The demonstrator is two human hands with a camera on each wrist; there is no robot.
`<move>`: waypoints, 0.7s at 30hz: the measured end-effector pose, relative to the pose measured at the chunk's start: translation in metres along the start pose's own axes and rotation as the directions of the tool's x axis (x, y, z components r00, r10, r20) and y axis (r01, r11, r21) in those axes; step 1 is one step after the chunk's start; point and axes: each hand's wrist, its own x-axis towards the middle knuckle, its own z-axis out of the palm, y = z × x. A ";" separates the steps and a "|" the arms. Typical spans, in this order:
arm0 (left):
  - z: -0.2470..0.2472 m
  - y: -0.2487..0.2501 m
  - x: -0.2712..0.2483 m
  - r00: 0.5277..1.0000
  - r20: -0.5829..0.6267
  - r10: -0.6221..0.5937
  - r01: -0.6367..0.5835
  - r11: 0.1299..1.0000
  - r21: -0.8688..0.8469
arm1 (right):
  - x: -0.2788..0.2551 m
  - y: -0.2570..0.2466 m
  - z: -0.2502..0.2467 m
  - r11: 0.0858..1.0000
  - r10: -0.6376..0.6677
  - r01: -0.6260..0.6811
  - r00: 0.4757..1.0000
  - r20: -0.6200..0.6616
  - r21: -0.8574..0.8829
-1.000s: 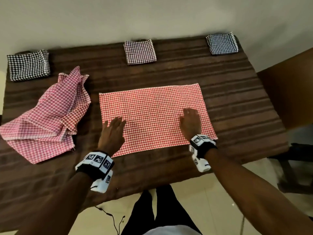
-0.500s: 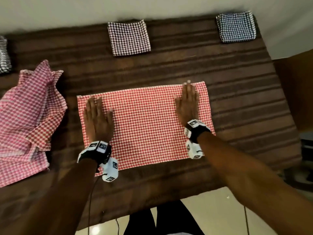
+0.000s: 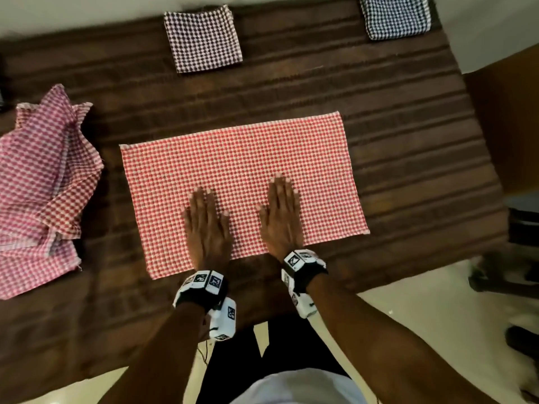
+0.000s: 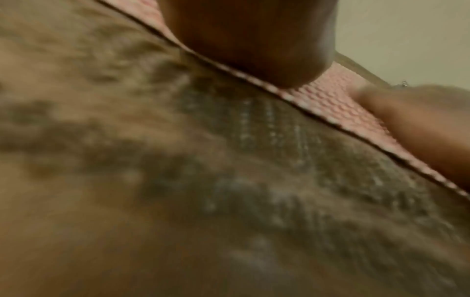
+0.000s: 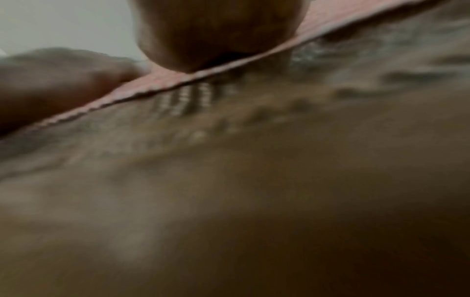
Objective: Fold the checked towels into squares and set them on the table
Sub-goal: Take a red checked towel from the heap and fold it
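Your left hand [image 3: 205, 225] and right hand [image 3: 281, 217] lie flat, fingers straight, palms pressing the near half of the red towel [image 3: 242, 158], grasping nothing. The towel lies spread as a rectangle in the middle of the table [image 3: 408, 118]. You seem to be smoothing it between folds. Next you likely need to take one short edge and bring it across to the other, corners matched. Two folded squares [image 3: 203, 39] sit along the far edge; a loose pink pile [image 3: 40, 182] waits at your left.
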 end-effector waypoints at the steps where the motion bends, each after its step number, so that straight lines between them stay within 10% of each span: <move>1: -0.003 -0.015 -0.006 0.999 -0.032 -0.034 0.034 0.999 0.017 | 0.000 0.021 -0.005 0.998 0.057 -0.057 0.998 -0.036 0.003; 6: -0.024 -0.080 -0.023 0.981 -0.067 -0.181 0.183 0.983 0.023 | -0.003 0.121 -0.041 0.937 0.350 -0.346 0.921 -0.173 0.051; 14: -0.041 -0.063 -0.021 0.999 -0.037 0.016 -0.017 1.000 -0.007 | -0.022 0.127 -0.077 0.888 0.448 -0.461 0.862 -0.238 0.002; 21: -0.054 0.000 0.008 0.989 0.072 0.125 -0.107 0.971 -0.212 | -0.008 0.126 -0.106 0.685 0.690 -0.684 0.720 0.079 0.250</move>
